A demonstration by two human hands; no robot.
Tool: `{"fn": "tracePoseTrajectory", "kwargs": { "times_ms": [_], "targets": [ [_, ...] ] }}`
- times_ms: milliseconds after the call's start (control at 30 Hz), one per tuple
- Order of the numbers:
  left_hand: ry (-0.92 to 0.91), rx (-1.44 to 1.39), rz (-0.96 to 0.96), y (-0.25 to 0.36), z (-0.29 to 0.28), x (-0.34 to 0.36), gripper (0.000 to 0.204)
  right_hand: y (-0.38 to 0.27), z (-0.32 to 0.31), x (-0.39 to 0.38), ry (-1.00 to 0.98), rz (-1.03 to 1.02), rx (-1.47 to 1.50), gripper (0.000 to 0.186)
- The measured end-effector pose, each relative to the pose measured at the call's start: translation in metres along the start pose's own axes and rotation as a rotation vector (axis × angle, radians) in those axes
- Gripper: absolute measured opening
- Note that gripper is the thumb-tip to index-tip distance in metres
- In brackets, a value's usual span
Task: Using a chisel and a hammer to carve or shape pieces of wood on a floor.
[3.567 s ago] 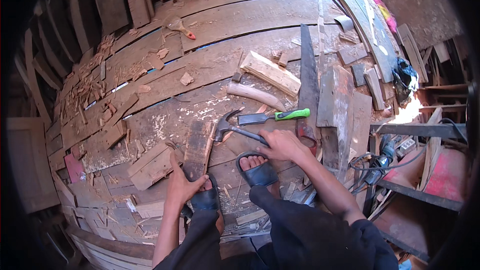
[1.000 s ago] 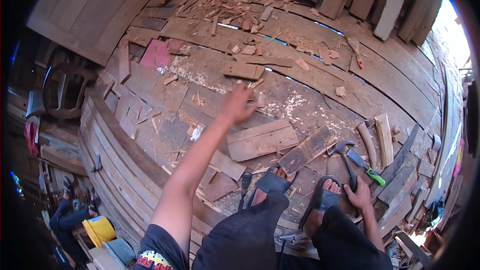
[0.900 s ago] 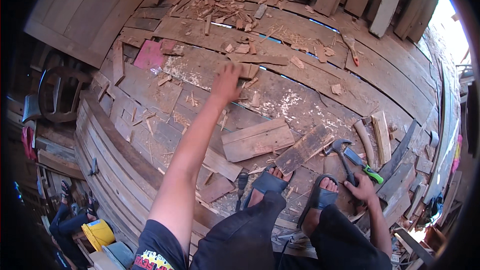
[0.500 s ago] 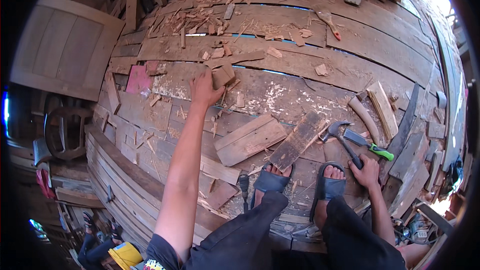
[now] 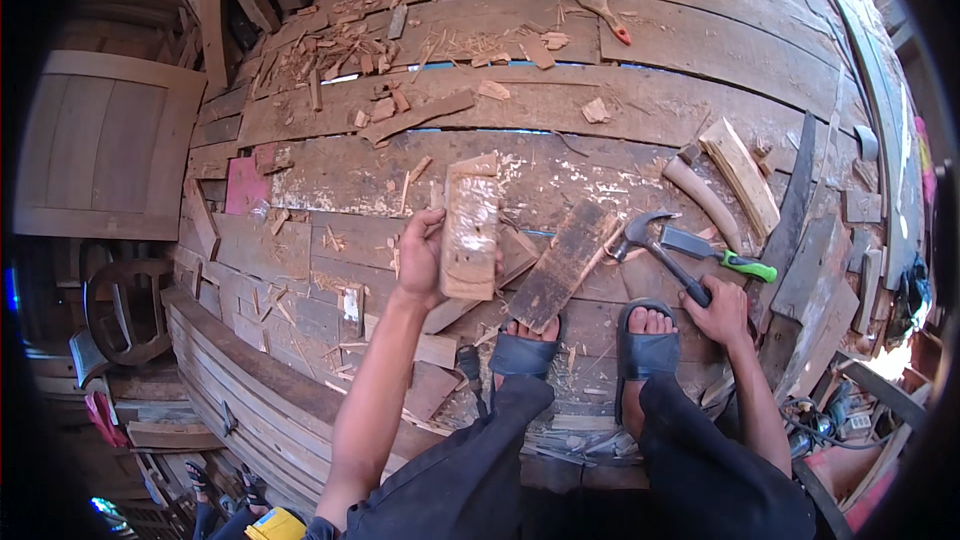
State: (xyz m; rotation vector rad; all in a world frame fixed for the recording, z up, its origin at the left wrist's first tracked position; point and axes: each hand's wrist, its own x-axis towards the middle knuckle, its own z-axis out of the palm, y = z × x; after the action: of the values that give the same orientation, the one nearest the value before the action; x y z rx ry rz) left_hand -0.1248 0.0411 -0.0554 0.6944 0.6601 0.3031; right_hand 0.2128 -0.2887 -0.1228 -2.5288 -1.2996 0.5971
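My left hand (image 5: 421, 258) grips a short wooden block (image 5: 470, 225) by its left edge, raised above the floor boards. The block's upward face carries pale, whitish scuffs. Over by my right foot, my right hand (image 5: 718, 310) is closed round the dark handle of a claw hammer (image 5: 662, 254), whose metal head lies low over the boards. Just beyond the hammer lies a chisel (image 5: 715, 253) with a green and black handle. A dark, worn plank piece (image 5: 562, 265) slants in front of my left foot. Another board piece (image 5: 516, 258) is partly hidden behind the raised block.
Wood chips (image 5: 370, 32) litter the far boards, near a paintbrush (image 5: 600, 10). To the right lie a curved wooden handle (image 5: 702, 205), a pale wood billet (image 5: 740, 177) and a saw blade (image 5: 796, 195). A screwdriver-like tool (image 5: 470, 368) lies beside my left foot. Stacked planks (image 5: 260, 370) line the left.
My left hand has lifted the wooden block off the floor and brought it nearer, toward my feet. My right hand keeps hold of the hammer. The view has shifted slightly.
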Motion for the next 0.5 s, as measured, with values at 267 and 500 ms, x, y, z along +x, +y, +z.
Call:
{"fn": "tracePoseTrajectory", "kwargs": {
  "times_ms": [267,500],
  "targets": [
    [0.279,0.422,-0.098,-0.062,0.058,-0.022,0.088,0.002,-0.001,-0.002,-0.032,0.046,0.001,0.043],
    [0.162,-0.100,-0.248,-0.066,0.083,-0.044,0.081,0.001,0.003,0.001,-0.003,0.021,-0.048,0.043]
  ]
}}
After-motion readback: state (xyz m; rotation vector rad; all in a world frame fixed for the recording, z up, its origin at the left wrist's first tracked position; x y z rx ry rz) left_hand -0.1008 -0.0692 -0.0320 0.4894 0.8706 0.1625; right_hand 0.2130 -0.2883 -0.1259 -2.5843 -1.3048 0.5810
